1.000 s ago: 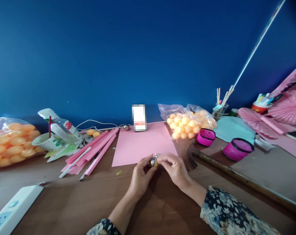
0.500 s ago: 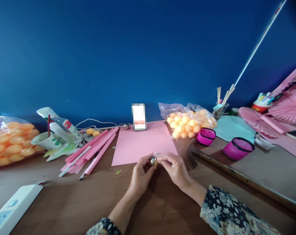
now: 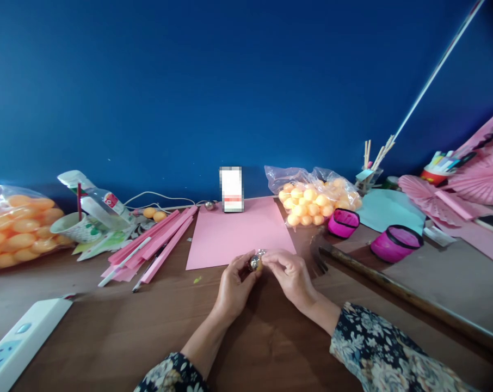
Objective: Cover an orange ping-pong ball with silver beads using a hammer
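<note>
Shiny silver metallic ball (image 3: pixel 255 263), gripped in the left hand (image 3: pixel 233 286) between thumb and fingers, right hand (image 3: pixel 292 277) pinched closed beside it, anything within too small to tell, over brown wooden table (image 3: pixel 148 332), by flat pink paper sheet (image 3: pixel 239 231).

The held ball (image 3: pixel 255 263) is silver, the paper sheet (image 3: pixel 238 231) pink, the tabletop (image 3: pixel 128 332) brown, the wall (image 3: pixel 189 81) deep blue. Pale flowers pattern the dark sleeves (image 3: pixel 377 340). Two containers (image 3: pixel 391 250) are magenta edged with black, and the cup (image 3: pixel 77 232) is white with green.
</note>
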`<action>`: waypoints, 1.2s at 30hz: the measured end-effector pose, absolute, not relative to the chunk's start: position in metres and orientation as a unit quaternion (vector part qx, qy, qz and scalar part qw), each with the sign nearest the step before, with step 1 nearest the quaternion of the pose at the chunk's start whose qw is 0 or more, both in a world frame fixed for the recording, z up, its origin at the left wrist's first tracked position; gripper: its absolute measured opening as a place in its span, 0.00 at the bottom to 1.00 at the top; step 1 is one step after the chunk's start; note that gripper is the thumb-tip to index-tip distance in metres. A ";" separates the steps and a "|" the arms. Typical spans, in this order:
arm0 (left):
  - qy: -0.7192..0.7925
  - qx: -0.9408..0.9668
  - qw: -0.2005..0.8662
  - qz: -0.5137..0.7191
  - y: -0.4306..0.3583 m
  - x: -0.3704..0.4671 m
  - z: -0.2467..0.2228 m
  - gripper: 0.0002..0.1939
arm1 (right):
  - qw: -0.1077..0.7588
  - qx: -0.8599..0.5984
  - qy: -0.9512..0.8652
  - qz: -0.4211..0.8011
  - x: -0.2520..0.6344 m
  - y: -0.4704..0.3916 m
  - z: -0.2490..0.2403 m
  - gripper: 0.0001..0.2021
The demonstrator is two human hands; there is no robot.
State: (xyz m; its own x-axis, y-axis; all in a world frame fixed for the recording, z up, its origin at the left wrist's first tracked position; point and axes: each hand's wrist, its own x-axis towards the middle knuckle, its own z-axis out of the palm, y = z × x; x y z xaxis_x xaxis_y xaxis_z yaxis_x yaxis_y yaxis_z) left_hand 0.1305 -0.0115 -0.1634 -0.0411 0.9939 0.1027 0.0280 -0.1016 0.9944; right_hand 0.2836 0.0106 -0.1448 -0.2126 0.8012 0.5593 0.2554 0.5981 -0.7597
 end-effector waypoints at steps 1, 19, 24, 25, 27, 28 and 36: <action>0.490 0.521 0.456 0.529 -0.012 0.130 -0.164 0.22 | 0.513 -0.360 -0.732 0.266 0.283 0.011 -0.145 0.06; 0.501 0.523 0.443 0.528 -0.012 0.132 -0.164 0.21 | 0.513 -0.364 -0.738 0.245 0.281 0.008 -0.147 0.07; 0.501 0.523 0.438 0.532 -0.011 0.131 -0.167 0.20 | 0.511 -0.369 -0.736 0.246 0.281 0.008 -0.147 0.07; 0.501 0.522 0.438 0.534 -0.011 0.131 -0.167 0.20 | 0.510 -0.369 -0.738 0.244 0.281 0.008 -0.147 0.08; 0.499 0.523 0.438 0.534 -0.011 0.131 -0.167 0.20 | 0.506 -0.368 -0.743 0.239 0.281 0.008 -0.147 0.08; 0.499 0.524 0.437 0.534 -0.011 0.131 -0.167 0.20 | 0.504 -0.368 -0.745 0.236 0.281 0.008 -0.147 0.08; 0.506 0.533 0.430 0.524 -0.012 0.131 -0.166 0.19 | 0.491 -0.368 -0.759 0.218 0.281 0.007 -0.145 0.08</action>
State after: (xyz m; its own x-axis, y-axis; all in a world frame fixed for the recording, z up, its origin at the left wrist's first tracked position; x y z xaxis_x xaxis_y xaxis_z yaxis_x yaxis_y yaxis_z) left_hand 0.1309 -0.0120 -0.1655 -0.0625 0.9905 0.1228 0.0880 -0.1171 0.9892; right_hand 0.2806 0.0069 -0.1446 -0.2466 0.7733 0.5842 0.3449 0.6333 -0.6928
